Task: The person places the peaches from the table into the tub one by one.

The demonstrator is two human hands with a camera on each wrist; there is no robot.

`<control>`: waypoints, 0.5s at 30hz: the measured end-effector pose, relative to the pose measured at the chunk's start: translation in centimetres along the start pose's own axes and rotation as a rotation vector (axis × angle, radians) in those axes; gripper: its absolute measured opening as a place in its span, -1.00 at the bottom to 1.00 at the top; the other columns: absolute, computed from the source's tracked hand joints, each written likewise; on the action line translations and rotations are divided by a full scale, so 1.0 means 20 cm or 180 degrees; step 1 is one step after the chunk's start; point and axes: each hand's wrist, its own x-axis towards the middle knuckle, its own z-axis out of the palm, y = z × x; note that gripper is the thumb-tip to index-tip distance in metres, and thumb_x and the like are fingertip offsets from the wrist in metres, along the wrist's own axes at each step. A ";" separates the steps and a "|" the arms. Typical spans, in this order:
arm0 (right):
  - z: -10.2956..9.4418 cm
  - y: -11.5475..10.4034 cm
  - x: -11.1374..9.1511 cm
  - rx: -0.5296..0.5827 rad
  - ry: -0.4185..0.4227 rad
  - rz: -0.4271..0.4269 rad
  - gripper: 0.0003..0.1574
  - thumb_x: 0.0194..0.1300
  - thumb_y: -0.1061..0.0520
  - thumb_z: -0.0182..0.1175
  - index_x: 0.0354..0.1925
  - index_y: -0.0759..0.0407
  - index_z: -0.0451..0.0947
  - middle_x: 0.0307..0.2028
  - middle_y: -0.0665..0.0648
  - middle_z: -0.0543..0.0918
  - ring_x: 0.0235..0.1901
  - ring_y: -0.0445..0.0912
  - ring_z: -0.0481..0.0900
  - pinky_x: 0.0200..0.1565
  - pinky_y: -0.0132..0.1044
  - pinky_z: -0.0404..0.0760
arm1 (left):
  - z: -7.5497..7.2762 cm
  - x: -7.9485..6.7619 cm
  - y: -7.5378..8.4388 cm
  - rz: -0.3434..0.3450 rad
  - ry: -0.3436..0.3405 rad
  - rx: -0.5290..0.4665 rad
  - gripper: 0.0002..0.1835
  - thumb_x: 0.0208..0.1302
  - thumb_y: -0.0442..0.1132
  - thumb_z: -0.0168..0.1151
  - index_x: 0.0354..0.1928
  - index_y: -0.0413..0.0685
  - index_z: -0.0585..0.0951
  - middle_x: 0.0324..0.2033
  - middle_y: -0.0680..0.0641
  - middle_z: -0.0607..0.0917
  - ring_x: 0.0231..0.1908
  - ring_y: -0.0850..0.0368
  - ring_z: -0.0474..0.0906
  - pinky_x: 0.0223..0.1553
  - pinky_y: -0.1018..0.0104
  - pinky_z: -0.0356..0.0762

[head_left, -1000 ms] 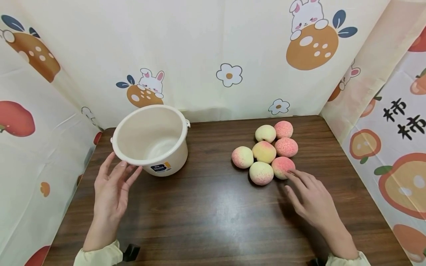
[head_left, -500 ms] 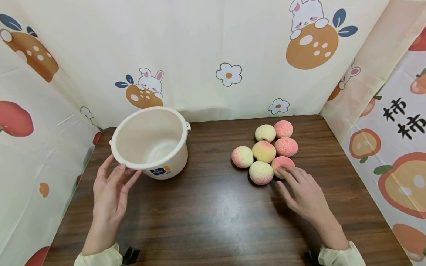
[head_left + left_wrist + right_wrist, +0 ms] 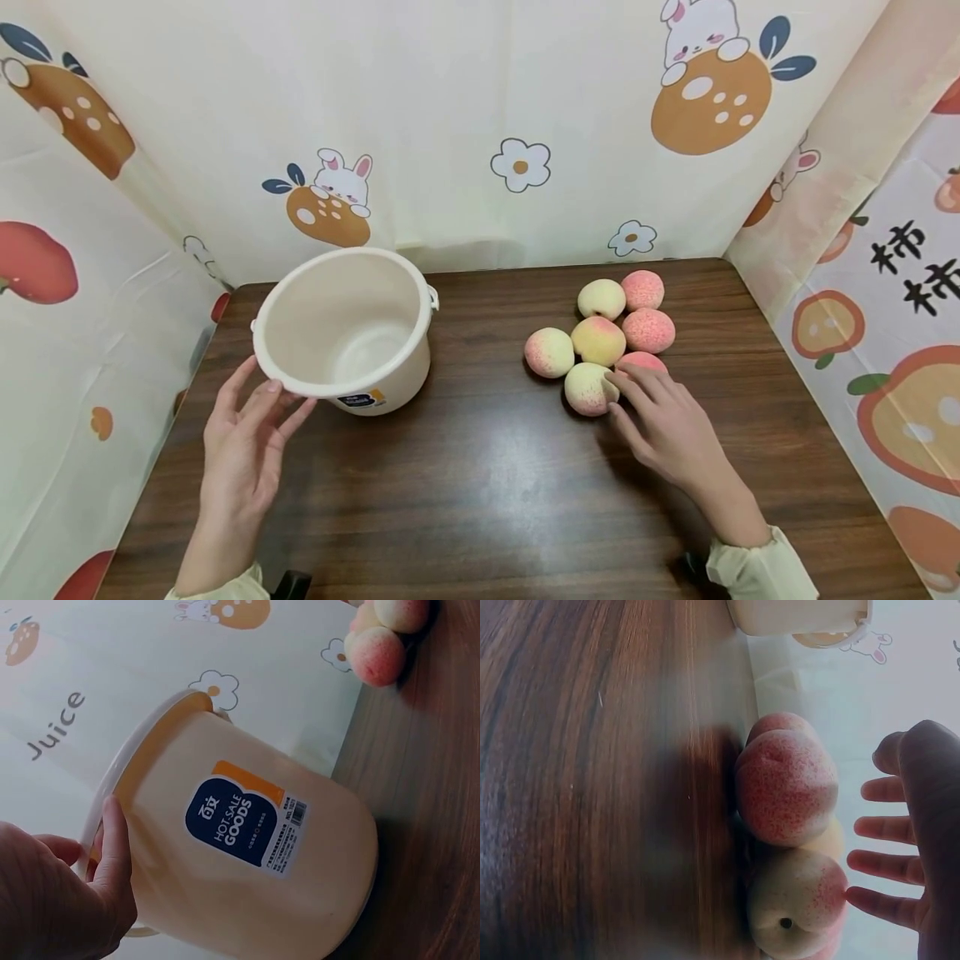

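From my head feed I count seven peaches (image 3: 597, 342) clustered on the right side of the brown table (image 3: 465, 492), with the cream bucket (image 3: 408, 371) to their left, its inside floor visible only from here. The left hand (image 3: 242, 462) lightly pinches the bucket's near-left rim. I need the left wrist feed to read the label (image 3: 240, 825), HOT-SALE GOODS, and to see the word Juice (image 3: 56, 726) on the backdrop (image 3: 150, 660); the head feed gives me that label foreshortened beneath the rim. The right hand (image 3: 678, 429) hovers at the near peaches, fingers loosely spread and gripping nothing; its own wrist feed shows me the gaps between those fingers and a dark dimple (image 3: 786, 923) in one peach, yet whether any fingertip touches the fruit I cannot tell from either view
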 end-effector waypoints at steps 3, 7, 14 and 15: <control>0.00 0.00 0.01 -0.0035 -0.0036 -0.0009 -0.44 0.30 0.01 0.30 0.22 0.17 0.62 0.19 0.23 0.64 0.12 0.19 0.62 -0.18 0.17 0.65 | -0.01 -0.01 0.01 0.0009 -0.0013 0.0038 -0.34 0.50 -0.51 0.12 0.54 0.01 0.23 -0.11 -0.06 0.74 -0.21 0.11 0.74 -0.11 0.14 0.85; 0.01 0.00 0.02 -0.0040 -0.0063 -0.0029 -0.40 0.28 0.00 0.33 0.24 0.16 0.61 0.18 0.26 0.65 0.11 0.22 0.61 -0.13 0.18 0.66 | -0.03 -0.02 0.01 0.0043 -0.0067 0.0067 -0.38 0.51 -0.52 0.10 0.53 -0.03 0.29 -0.12 -0.06 0.75 -0.24 0.11 0.74 -0.16 0.17 0.86; 0.03 0.00 0.04 -0.0002 -0.0077 -0.0162 -0.46 0.36 -0.04 0.23 0.22 0.18 0.61 0.19 0.29 0.64 0.13 0.25 0.58 0.11 0.22 0.62 | -0.05 -0.04 0.01 0.0051 -0.0201 0.0071 -0.45 0.53 -0.53 0.05 0.48 -0.06 0.41 -0.15 -0.07 0.78 -0.24 0.09 0.76 -0.20 0.17 0.86; 0.04 -0.01 0.04 -0.0004 -0.0069 -0.0182 -0.46 0.37 -0.04 0.22 0.21 0.18 0.61 0.18 0.29 0.64 0.12 0.25 0.58 0.13 0.22 0.61 | -0.05 -0.04 0.01 0.0040 -0.0218 0.0075 -0.46 0.53 -0.54 0.05 0.47 -0.06 0.42 -0.13 -0.07 0.79 -0.24 0.09 0.77 -0.20 0.17 0.86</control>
